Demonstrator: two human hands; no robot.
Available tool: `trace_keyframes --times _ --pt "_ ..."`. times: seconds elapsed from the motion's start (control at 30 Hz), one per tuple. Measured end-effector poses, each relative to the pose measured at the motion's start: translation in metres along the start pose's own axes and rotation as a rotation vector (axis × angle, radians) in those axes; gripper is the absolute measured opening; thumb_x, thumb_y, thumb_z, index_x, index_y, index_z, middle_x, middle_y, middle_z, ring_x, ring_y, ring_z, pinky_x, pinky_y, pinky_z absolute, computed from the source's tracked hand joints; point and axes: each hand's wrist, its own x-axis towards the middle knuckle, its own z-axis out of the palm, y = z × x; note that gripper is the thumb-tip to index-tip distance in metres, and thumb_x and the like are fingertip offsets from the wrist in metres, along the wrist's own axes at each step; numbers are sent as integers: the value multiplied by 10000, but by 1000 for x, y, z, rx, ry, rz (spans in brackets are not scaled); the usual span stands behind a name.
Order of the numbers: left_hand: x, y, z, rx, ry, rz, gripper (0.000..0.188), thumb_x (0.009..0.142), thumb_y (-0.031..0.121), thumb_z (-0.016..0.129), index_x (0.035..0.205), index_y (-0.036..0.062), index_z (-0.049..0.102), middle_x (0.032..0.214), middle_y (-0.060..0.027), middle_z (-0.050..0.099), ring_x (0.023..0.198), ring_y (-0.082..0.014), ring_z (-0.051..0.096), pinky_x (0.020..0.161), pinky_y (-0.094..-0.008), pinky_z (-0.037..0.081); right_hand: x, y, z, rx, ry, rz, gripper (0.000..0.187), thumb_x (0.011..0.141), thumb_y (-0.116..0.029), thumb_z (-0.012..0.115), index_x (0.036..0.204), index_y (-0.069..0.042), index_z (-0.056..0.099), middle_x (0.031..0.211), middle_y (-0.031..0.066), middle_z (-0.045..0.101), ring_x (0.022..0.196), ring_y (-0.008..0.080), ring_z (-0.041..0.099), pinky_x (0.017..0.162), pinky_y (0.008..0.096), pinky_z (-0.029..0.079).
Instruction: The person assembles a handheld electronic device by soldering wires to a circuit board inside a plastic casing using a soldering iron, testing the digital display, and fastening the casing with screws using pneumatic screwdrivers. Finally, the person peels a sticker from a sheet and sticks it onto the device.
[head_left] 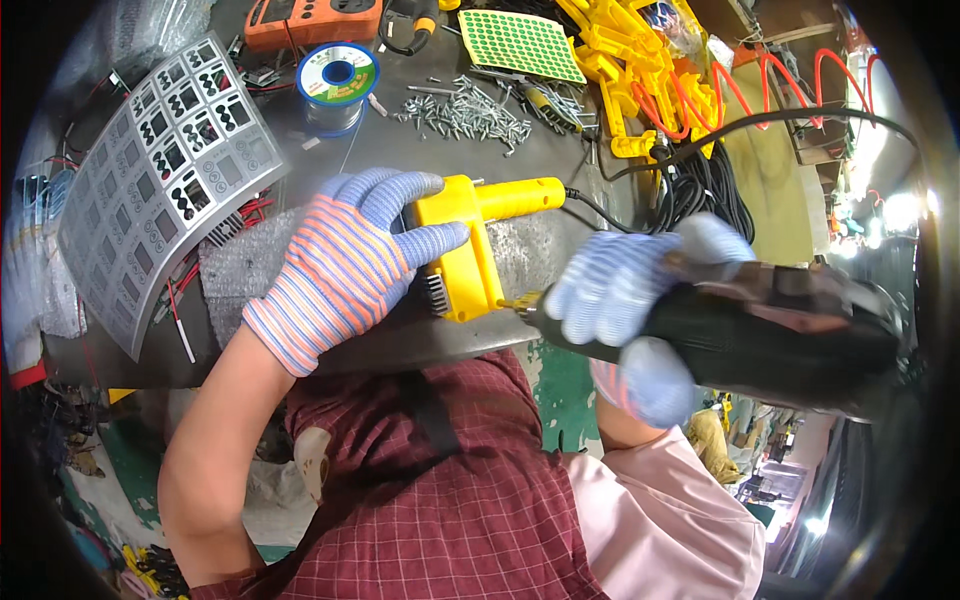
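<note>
In a striped knit glove, my left hand (350,250) grips a yellow plastic tool housing (462,270) by its wide end, above the dark bench top. The housing has a tubular handle pointing right, with a black cable leaving its end. My right hand (630,300), gloved too and blurred by motion, is wrapped round a dark power screwdriver (770,345) held sideways. Its brassy bit (520,303) points left and meets the housing's lower right edge; whether it sits on a screw I cannot make out.
Loose screws (465,118) lie in a pile behind the housing, near a solder wire spool (338,85). A sheet of printed labels (165,180) curves up at left. Yellow plastic shells (630,60), a coiled black cable (705,190) and a red coiled hose (770,85) fill the back right.
</note>
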Motion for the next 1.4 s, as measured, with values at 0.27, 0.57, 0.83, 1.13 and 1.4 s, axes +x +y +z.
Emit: trace_keyframes --times 0.27,0.57,0.83,1.13,1.4 --pt "0 4 -8 -70 46 -320 668 649 212 823 1267 96 597 1205 -150 610 1110 -358 581 995 -464 452 -4 9 31 -203 215 120 437 871 -197 782 1132 -80 452 751 47 582 639 206 603 618 385 550" --pt "-10 6 -2 18 78 -353 674 676 295 807 1283 96 594 1160 -135 622 1100 -346 583 1001 -468 433 7 -13 44 -155 213 29 548 881 -243 758 1262 11 456 747 82 595 674 229 615 661 391 546" --pt "-10 7 -5 4 42 -370 691 678 341 806 1305 139 596 1162 -96 611 1105 -310 571 1004 -458 425 -2 -2 62 -74 228 67 506 869 -187 747 1258 1 484 719 84 577 648 226 595 613 381 527" --pt "-7 9 -6 -22 24 -387 683 690 357 815 1304 134 614 1163 -114 637 1077 -330 598 964 -447 454 6 13 78 -46 245 130 419 849 -134 760 1170 -68 500 722 61 538 631 209 566 586 390 511" --pt "-8 5 2 80 96 -355 607 717 367 759 1267 141 635 1126 -123 660 1065 -310 620 936 -436 470 -5 7 83 94 235 89 385 886 -185 696 1203 -56 519 814 68 557 726 218 569 697 419 481"
